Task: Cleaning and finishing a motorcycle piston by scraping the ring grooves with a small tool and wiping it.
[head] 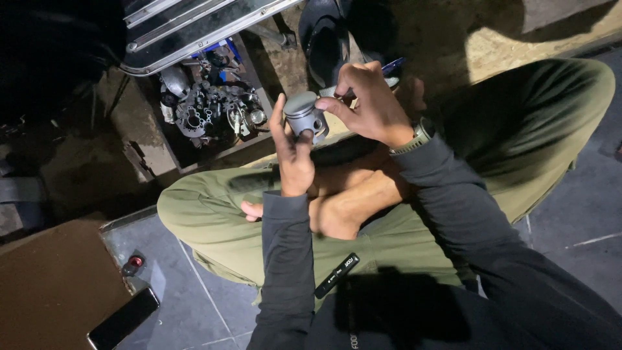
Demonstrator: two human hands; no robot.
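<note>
Grey metal piston [304, 115], held above the person's crossed legs between left hand [293, 155] fingers and right hand [370, 104] fingertips closed on it; risk judged: a loosened pinch drops it onto the tiled floor [194, 285].

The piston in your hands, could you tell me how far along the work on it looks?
Done: the piston is out and apart from the engine parts in the tray on the floor. In hand: the left hand holds it while the right hand works at its side. Left: it has not been fitted to anything.
</note>
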